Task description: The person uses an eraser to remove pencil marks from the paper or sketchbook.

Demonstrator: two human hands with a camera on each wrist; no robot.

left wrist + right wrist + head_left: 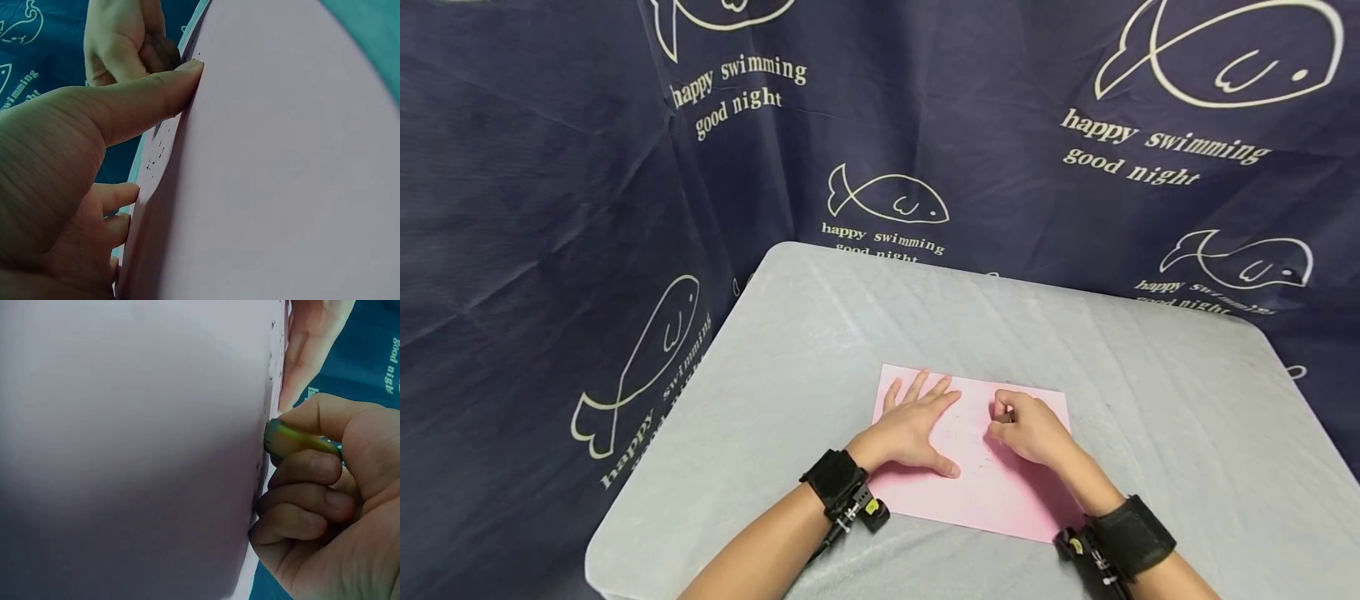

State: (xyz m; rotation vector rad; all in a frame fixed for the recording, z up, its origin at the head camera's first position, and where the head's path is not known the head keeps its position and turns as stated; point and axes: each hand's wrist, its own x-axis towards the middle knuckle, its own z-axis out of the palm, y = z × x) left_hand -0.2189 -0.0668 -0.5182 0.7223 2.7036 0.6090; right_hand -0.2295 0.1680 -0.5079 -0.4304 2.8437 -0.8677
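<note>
The left hand (913, 427) lies flat with fingers spread, pressing the pink paper (1000, 500) onto the grey desk (820, 350). Just right of it, the right hand (1030, 429) pinches a small greenish stub (294, 439), its tip touching the paper near the desk's near edge.

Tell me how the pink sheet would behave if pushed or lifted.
The pink sheet looks thin and flat, so probably light and floppy when lifted. On the smooth table it would likely slide; the left hand pressed flat on it suggests that.
</note>
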